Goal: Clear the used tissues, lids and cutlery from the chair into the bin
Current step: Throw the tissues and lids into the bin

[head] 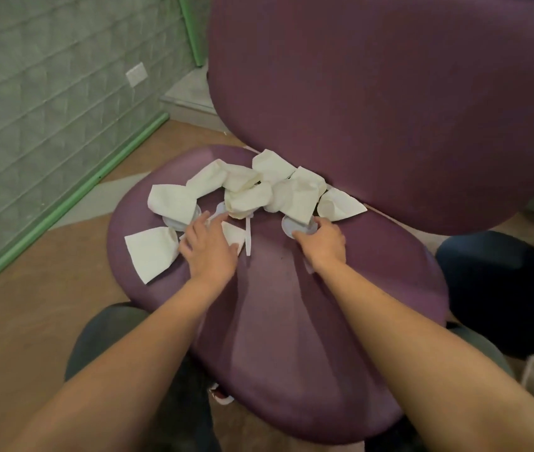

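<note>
On a purple chair seat (291, 321), the left hand (208, 246) presses spread fingers on a tissue (234, 234); the right hand (322, 241) pinches a lid (291, 227) at two o'clock.

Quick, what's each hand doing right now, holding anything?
Left hand: open, fingers spread on a tissue.
Right hand: fingers curled on a lid; hold unclear.

- The near half of the seat (291, 321) lies bare, open to both arms.
- Tissues (249, 194), lids (291, 227) and a spoon (248, 236) crowd its far part.
- The backrest (389, 93) walls off everything behind them.
</note>
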Demonstrator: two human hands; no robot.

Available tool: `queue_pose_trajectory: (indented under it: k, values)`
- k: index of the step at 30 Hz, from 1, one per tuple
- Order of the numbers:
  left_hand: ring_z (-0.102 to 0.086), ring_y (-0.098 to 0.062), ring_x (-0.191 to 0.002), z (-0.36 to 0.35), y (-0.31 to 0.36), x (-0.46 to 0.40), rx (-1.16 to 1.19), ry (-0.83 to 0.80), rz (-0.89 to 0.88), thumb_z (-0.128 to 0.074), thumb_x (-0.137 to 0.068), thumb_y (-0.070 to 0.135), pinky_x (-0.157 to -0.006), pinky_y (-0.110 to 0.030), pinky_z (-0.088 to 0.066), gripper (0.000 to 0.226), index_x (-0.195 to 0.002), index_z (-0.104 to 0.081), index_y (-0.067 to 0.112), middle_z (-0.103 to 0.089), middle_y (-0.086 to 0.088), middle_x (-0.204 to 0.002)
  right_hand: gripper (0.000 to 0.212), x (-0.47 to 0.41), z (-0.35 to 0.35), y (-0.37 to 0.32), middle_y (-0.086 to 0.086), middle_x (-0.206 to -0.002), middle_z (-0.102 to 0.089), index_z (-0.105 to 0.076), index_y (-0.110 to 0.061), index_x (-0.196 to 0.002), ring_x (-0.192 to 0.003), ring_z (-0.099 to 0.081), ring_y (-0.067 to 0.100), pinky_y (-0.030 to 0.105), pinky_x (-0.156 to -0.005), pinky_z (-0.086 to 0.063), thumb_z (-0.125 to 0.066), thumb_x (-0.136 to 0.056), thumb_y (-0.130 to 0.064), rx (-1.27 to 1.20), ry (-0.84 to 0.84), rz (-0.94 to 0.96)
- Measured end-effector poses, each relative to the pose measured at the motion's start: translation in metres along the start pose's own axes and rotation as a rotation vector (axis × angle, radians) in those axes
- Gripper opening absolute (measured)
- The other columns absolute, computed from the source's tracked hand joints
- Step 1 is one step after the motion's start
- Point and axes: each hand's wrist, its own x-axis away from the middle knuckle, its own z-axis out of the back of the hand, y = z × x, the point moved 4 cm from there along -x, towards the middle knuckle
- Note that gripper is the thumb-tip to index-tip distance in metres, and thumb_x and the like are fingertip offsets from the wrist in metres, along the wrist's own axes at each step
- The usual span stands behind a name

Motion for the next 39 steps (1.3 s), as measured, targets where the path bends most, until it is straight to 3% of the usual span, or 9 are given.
queue_pose_trajectory:
  k: [6, 10, 13, 17, 20, 24, 28, 33, 39]
  values:
    - [-0.031, -0.026, -0.131, -0.005, -0.009, -0.003, -0.021, 0.024, 0.037, -0.073, -0.078, 0.038, -0.107, -0.043, -0.021, 0.08, -0.145, -0.031, 0.028, -0.038, -0.002, -0.143, 0.078, -0.007, -0.019, -0.004, 0.011, -0.139, -0.043, -0.039, -0.025, -0.142, -0.128, -0.04, 0.033, 0.045, -0.101, -0.037, -0.063, -0.078, -0.063, 0.239, 0.036, -0.023]
    - [-0.044, -0.027, -0.115, 0.006, -0.007, -0.005, -0.011, 0.073, 0.049, -0.083, -0.065, 0.036, -0.099, -0.039, -0.031, 0.082, -0.135, -0.042, 0.03, -0.039, -0.005, -0.128, 0.086, -0.007, -0.018, -0.004, 0.011, -0.137, -0.038, -0.042, -0.016, -0.137, -0.127, -0.038, 0.031, 0.041, -0.102, -0.038, -0.076, -0.069, -0.058, 0.208, 0.072, -0.078]
    - [-0.055, -0.027, -0.1, 0.011, -0.006, -0.001, 0.191, 0.024, 0.006, -0.084, -0.066, 0.024, -0.083, -0.037, -0.047, 0.073, -0.128, -0.047, 0.028, -0.034, -0.004, -0.124, 0.094, -0.002, -0.014, -0.005, 0.011, -0.135, -0.037, -0.039, -0.009, -0.131, -0.127, -0.035, 0.03, 0.038, -0.102, -0.037, -0.086, -0.06, -0.049, 0.136, 0.085, -0.157]
    - [-0.055, -0.027, -0.102, 0.012, -0.009, 0.011, 0.253, 0.012, 0.029, -0.074, -0.079, 0.022, -0.077, -0.039, -0.052, 0.056, -0.128, -0.047, 0.024, -0.034, -0.005, -0.126, 0.073, 0.008, -0.013, 0.003, 0.014, -0.129, -0.049, -0.033, -0.013, -0.118, -0.123, -0.042, 0.033, 0.043, -0.099, -0.042, -0.084, -0.067, -0.023, -0.018, 0.075, -0.204]
    - [-0.055, -0.024, -0.107, 0.015, -0.014, 0.022, 0.343, 0.006, 0.054, -0.063, -0.086, 0.02, -0.082, -0.039, -0.049, 0.044, -0.127, -0.049, 0.024, -0.045, -0.002, -0.127, 0.044, 0.02, -0.008, 0.015, 0.015, -0.119, -0.057, -0.03, -0.02, -0.105, -0.106, -0.055, 0.035, 0.04, -0.08, -0.051, -0.063, -0.08, -0.007, -0.232, 0.081, -0.236]
    - [-0.053, -0.01, -0.108, 0.02, -0.007, 0.041, 0.581, 0.02, 0.041, -0.056, -0.091, 0.021, -0.084, -0.024, -0.038, 0.027, -0.118, -0.054, 0.025, -0.055, 0.012, -0.121, 0.032, 0.041, 0.011, 0.032, 0.008, -0.103, -0.058, -0.04, -0.014, -0.113, -0.088, -0.057, 0.027, 0.029, -0.062, -0.039, -0.049, -0.086, 0.001, -0.439, 0.109, -0.221]
    - [-0.055, -0.015, -0.092, 0.024, 0.029, 0.062, 0.66, -0.054, 0.022, -0.051, -0.093, 0.023, -0.074, -0.029, -0.038, 0.024, -0.116, -0.05, 0.028, -0.06, 0.011, -0.105, 0.03, 0.064, 0.043, 0.05, 0.001, -0.098, -0.057, -0.05, -0.009, -0.117, -0.09, -0.056, 0.019, 0.027, -0.073, -0.041, -0.057, -0.088, -0.003, -0.578, 0.142, -0.172]
    - [-0.057, -0.023, -0.081, 0.017, 0.096, 0.091, 0.663, -0.188, -0.058, -0.04, -0.095, 0.023, -0.068, -0.034, -0.037, 0.021, -0.115, -0.046, 0.026, -0.06, 0.005, -0.087, 0.026, 0.087, 0.104, 0.086, 0.009, -0.103, -0.067, -0.054, -0.018, -0.108, -0.089, -0.063, 0.019, 0.03, -0.077, -0.052, -0.064, -0.087, -0.007, -0.667, 0.242, -0.107]
    - [-0.052, -0.027, -0.1, -0.008, 0.185, 0.131, 0.843, -0.526, -0.089, -0.031, -0.089, 0.036, -0.09, -0.045, -0.042, 0.029, -0.116, -0.039, 0.029, -0.053, -0.003, -0.12, 0.024, 0.117, 0.175, 0.149, 0.007, -0.1, -0.067, -0.056, -0.021, -0.109, -0.095, -0.066, 0.026, 0.05, -0.089, -0.054, -0.064, -0.087, -0.013, -0.714, 0.445, -0.14]
